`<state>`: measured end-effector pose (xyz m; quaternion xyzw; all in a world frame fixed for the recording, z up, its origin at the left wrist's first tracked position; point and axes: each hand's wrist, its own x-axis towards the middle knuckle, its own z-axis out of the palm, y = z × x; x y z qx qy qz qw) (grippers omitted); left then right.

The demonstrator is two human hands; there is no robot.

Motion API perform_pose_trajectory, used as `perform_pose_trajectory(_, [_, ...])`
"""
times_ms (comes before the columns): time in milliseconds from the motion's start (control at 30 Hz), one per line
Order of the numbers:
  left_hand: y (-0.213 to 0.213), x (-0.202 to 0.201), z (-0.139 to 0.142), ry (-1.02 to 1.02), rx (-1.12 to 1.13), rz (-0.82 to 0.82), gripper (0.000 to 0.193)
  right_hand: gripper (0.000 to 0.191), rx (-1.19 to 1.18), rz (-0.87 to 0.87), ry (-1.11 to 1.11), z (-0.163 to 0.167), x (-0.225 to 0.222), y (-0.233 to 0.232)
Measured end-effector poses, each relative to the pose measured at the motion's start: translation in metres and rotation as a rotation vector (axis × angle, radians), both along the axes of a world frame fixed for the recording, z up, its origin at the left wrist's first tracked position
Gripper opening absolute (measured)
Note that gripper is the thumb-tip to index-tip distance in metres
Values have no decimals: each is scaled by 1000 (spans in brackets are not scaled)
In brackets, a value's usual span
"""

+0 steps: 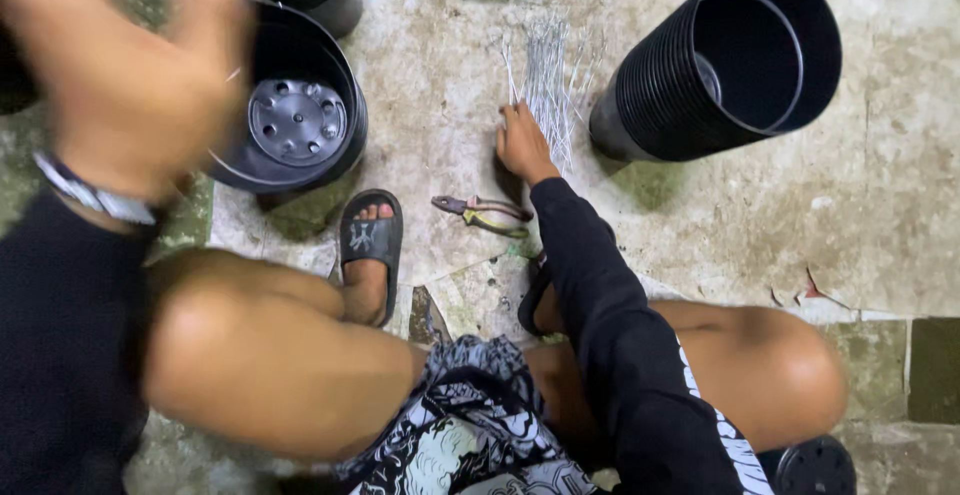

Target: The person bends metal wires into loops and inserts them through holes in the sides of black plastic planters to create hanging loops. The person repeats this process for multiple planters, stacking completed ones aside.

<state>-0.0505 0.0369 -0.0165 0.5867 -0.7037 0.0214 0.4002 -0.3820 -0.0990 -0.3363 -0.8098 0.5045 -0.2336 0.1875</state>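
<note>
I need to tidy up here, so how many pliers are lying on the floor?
1: the pliers lie on the floor between the sandalled foot and the right hand. Others may be hidden.

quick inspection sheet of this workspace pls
surface: stained concrete floor, paint flaking
job's things: wire bundle on floor; black pot, upright, holes in its base
clutter: pliers by the sandal; pot stack lying on its side
hands: right hand on the wires; left hand raised, blurred, beside the pot
cables: nothing seen
surroundings: more pots at the top edge
</note>
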Motion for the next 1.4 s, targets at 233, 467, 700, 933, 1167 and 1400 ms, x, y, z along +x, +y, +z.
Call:
perform_pose_trajectory(233, [-11, -129, 25, 67, 211, -533, 20, 40, 223, -84, 174, -19, 5, -16])
perform_pose_trajectory(467, [-44, -120, -28, 236, 464, -506, 20, 41, 173, -287, 371, -25, 24, -28])
perform_pose_trajectory(700, [-49, -114, -44, 236, 507, -520, 18, 47, 86, -232, 518, -23, 24, -30])
perform_pose_trajectory(933, [-55, -107, -42, 255, 466, -532, 18, 35, 71, -313, 92, -19, 23, -35])
perform_pose_trajectory(1167, [-64, -103, -59, 241, 475, -518, 17, 16, 500, -434, -592, -26, 23, -36])
perform_pose_trajectory(1400, [-94, -91, -96, 272, 599, -451, 22, 25, 831, -137, -1056, -12, 35, -24])
